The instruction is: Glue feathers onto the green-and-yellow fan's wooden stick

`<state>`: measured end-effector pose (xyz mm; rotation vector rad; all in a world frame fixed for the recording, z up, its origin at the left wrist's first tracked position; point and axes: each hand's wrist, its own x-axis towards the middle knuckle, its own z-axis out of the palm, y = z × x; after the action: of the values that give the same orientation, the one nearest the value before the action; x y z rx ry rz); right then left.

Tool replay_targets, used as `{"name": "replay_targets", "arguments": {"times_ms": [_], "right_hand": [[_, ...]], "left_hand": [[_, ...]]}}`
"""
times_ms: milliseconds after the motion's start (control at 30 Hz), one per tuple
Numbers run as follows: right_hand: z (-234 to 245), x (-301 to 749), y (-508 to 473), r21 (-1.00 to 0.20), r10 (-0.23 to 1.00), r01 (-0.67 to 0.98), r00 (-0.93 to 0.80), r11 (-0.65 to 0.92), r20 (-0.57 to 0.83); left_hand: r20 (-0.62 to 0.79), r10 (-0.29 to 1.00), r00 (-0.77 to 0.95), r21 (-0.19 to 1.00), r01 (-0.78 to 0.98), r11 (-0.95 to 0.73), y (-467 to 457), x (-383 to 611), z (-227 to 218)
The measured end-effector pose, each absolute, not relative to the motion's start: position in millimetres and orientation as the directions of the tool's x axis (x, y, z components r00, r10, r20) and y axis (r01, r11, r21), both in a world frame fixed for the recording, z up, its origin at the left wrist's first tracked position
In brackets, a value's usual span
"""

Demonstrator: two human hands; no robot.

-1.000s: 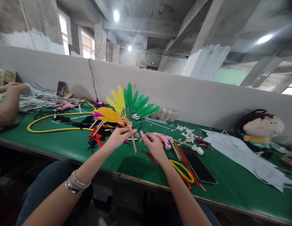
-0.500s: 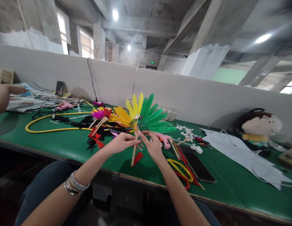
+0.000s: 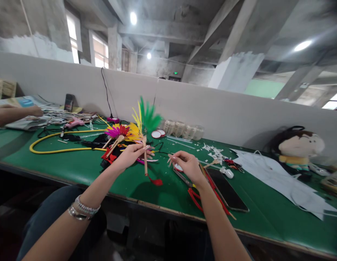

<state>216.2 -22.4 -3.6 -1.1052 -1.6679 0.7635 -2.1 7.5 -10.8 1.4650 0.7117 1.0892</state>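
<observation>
My left hand is closed around the wooden handle of a feather fan with yellow-orange and green feathers, which are partly blurred. A red tassel hangs from the handle's lower end. To the right of the fan, my right hand is apart from it, thumb and fingertips drawn together; whatever they hold, if anything, is too small to make out. Below that hand lie scissors with red handles, partly hidden by the forearm. A finished-looking multicoloured feather fan rests on the pile behind my left hand.
Another person's hand reaches over papers at far left. A yellow hose-like loop and a pink glue gun lie on the left. On the right are a phone, white paper sheets and a plush doll. Clear rolls stand behind.
My right hand has let go of the fan and moved right. My left hand has shifted the fan left and turned it. The other person's hand has moved right.
</observation>
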Motion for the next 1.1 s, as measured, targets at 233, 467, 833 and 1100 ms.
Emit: {"name": "replay_targets", "arguments": {"times_ms": [233, 467, 833, 1100], "right_hand": [[-4.7, 241.8, -16.0, -0.779, 0.947, 0.538, -0.170, 0.322, 0.274], [-15.7, 257.5, -8.8, -0.627, 0.960, 0.740, -0.098, 0.246, 0.262], [-14.4, 279.9, -15.5, -0.225, 0.990, 0.974, 0.003, 0.029, 0.139], [-16.3, 286.8, -14.4, -0.118, 0.885, 0.991, 0.104, -0.056, 0.453]], "left_hand": [[0.228, 0.873, 0.431, 0.952, -0.287, -0.106, 1.9, -8.1, -3.4], [0.182, 0.804, 0.566, 0.957, -0.288, -0.014, 5.6, -11.3, -13.0], [0.103, 0.709, 0.698, 0.995, -0.082, -0.064, 6.0, -11.1, -17.3], [0.034, 0.606, 0.794, 0.985, 0.075, -0.153, 3.9, -11.4, -22.4]]}}
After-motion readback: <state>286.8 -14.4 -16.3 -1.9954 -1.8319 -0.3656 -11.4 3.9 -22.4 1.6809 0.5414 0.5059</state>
